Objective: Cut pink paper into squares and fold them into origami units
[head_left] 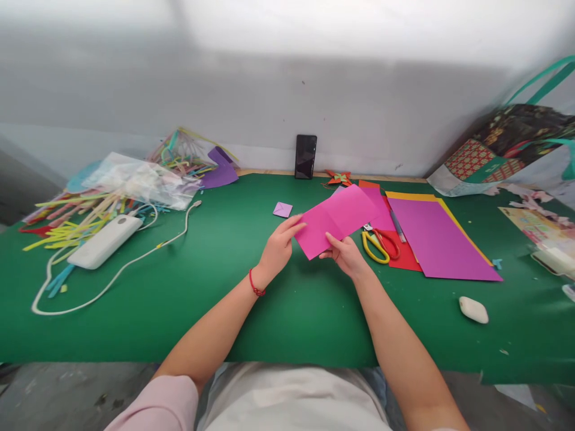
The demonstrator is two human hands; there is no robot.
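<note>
A bright pink sheet of paper [336, 220] with a faint crease across it is held tilted above the green table. My left hand [281, 242], with a red braided cord at the wrist, is closed on the sheet's left corner. At the lower edge, my right hand [345, 254] pinches the paper, thumb on top and fingers underneath. A small folded lilac paper square [283, 209] lies just beyond my left hand. Scissors with yellow and red handles [376, 246] rest right of my right hand, partly covering a red sheet [406, 261].
A purple sheet [442, 239] lies over a yellow one at right, near a pen [398, 226] and a white case [474, 310]. A phone [305, 157] leans on the wall. Left are a power bank [105, 241], its cable [130, 263] and paper strips [58, 230].
</note>
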